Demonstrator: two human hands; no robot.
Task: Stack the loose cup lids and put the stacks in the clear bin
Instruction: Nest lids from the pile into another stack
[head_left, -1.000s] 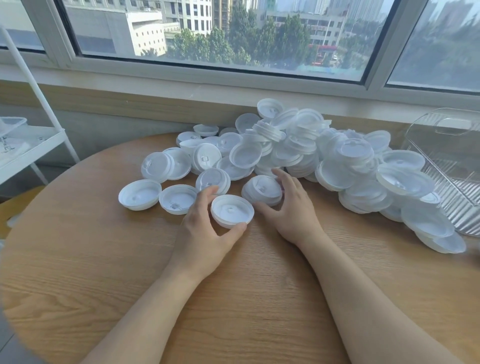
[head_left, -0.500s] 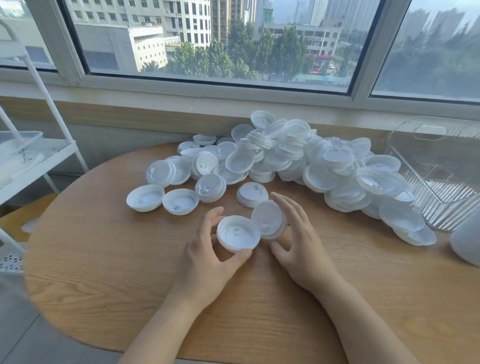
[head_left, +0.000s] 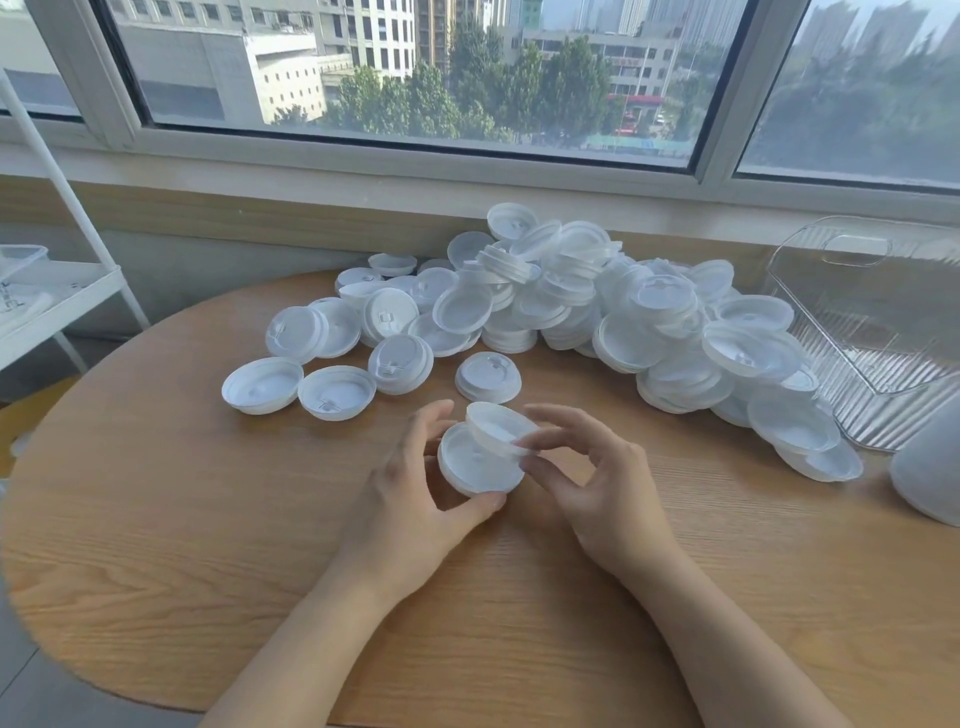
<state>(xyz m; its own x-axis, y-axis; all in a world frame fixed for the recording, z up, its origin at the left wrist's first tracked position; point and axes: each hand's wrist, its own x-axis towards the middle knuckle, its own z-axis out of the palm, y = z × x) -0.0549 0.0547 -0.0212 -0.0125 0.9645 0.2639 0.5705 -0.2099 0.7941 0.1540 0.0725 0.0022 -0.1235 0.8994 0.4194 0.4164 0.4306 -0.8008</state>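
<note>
Nesting the second lid (head_left: 501, 427) into the first lid (head_left: 480, 467) was the step in hand, and doing it well looked to depend on squaring the two rims before pressing. The left hand (head_left: 415, 499) cradled the lower lid just above the wooden table (head_left: 156, 519), thumb curled under its near edge and fingers round its far left side, hollow side up. The right hand (head_left: 597, 483) pinched the upper lid by its right rim between thumb and fingertips; that lid sat tilted, its right edge over the lower one, its far edge raised. Whether the rims had already caught was hard to tell, as the plastic was white on white.

My judgement was that the right hand should level the tilted lid, centre it, then ease it down lightly, since such thin plastic would probably flex or skew if forced. The left grip needed only to steady, not squeeze.

Beyond the hands, the loose pile (head_left: 597, 312) lay heaped along the far side of the table, with a few single lids spread at the left. The clear bin (head_left: 883, 322) stood at the far right, touching the pile's right end, and seemingly held no stacks yet.
</note>
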